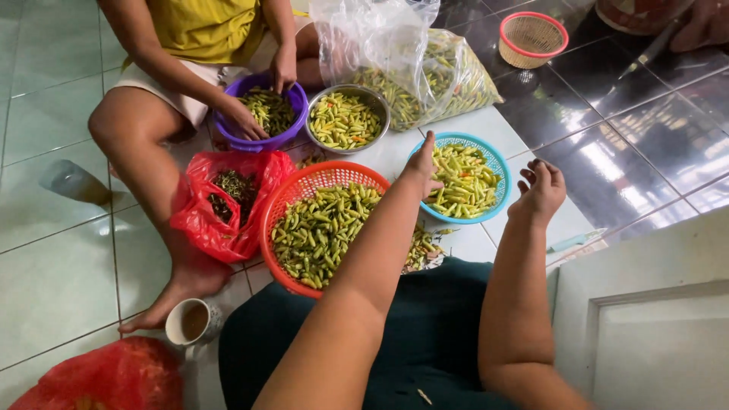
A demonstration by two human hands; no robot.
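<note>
1. We're reaching w/ our left hand over the blue basket, fingers bent at its near-left rim, touching the green chilies inside; can't tell if it's gripping one.
2. We're holding our right hand up just right of the basket, fingers loosely curled, gripping nothing we can see.
3. Chilies are lying jumbled, long axes pointing every way.
4. Containers:
   - red basket: green chilies, under our left forearm.
   - steel bowl & clear bag: more chilies.
   - purple bowl: another person's hands working in it.
   - red bag: dark stems.
</note>
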